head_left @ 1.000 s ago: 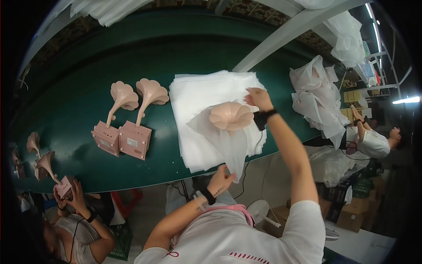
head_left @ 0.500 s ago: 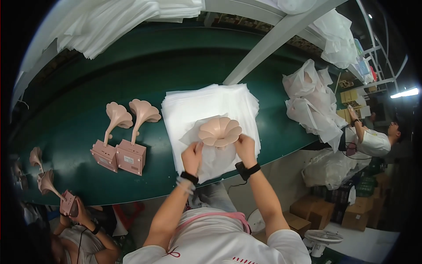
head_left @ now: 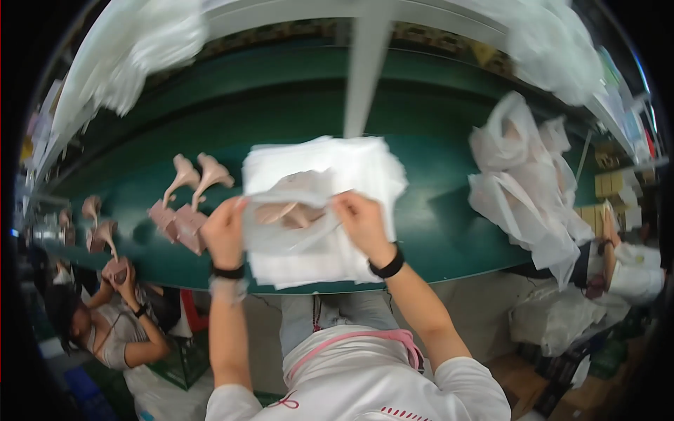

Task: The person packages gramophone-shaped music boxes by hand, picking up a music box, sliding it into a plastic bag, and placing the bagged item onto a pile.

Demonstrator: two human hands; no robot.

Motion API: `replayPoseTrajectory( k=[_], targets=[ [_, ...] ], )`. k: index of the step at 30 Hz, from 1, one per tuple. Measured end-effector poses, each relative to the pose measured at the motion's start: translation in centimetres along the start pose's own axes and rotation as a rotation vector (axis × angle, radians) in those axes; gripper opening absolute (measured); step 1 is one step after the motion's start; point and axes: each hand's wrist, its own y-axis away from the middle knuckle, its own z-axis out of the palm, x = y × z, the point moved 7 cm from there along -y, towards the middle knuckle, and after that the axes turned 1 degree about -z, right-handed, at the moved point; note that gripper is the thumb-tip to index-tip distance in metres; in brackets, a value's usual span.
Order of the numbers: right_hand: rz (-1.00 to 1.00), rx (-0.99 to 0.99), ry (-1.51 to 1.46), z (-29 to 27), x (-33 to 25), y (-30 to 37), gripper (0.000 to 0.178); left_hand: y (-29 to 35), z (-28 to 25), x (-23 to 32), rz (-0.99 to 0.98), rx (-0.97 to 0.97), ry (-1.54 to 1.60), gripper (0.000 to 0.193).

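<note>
A translucent white plastic bag [head_left: 309, 242] is stretched between my hands over a stack of white bags [head_left: 361, 165]. Inside its open mouth lies a pink, flower-shaped horn [head_left: 298, 214]; whatever joins it lower down is hidden by the plastic. Pinching the bag's left edge is my left hand [head_left: 225, 235]. The opposite edge is held between the fingers of my right hand [head_left: 363, 223]. To the left stand two pink gramophone-shaped pieces [head_left: 188, 224], each with a flower horn on a box base, slightly blurred.
Filled white bags [head_left: 519, 168] are heaped on the green table [head_left: 435, 217] at right. A grey post [head_left: 365, 77] rises behind the stack. A co-worker's hands [head_left: 123, 274] hold another pink piece at far left; a second person's hand [head_left: 609, 224] shows at far right.
The horn, earlier in full view above the bag, now sits down within its opening. My hands have moved apart, spreading the bag's edges, and the whole view has shifted.
</note>
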Motion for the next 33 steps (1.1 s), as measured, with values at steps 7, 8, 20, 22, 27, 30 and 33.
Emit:
replayPoseTrajectory(
  k=[7,8,20,22,27,30,33],
  targets=[
    [0.0,0.231,-0.1,-14.5,-2.5,5.1,0.012,-2.1,6.6,18.8,0.164,-0.311,-0.006,0.017],
    [0.142,0.272,-0.172,-17.9,-2.5,6.9,0.013,-1.5,9.8,21.6,0.171,-0.503,0.059,0.018],
    [0.436,1.156,0.07,-37.0,11.6,26.7,0.048,14.0,36.7,37.8,0.33,-0.886,0.645,0.018],
    [0.507,1.086,-0.765,-34.0,14.8,23.5,0.056,16.6,36.1,37.3,0.385,-0.88,0.715,0.026],
    [0.266,1.05,-0.357,-35.7,21.1,21.6,0.033,19.5,25.9,29.3,0.423,-1.177,0.644,0.025],
    [0.485,1.534,-0.157,-33.0,20.5,27.2,0.046,16.4,17.2,15.7,0.343,-0.8,0.567,0.016],
    [0.617,1.475,-0.002,-24.4,17.7,27.4,0.042,9.7,0.2,-0.7,0.074,0.006,0.097,0.015]
  ],
)
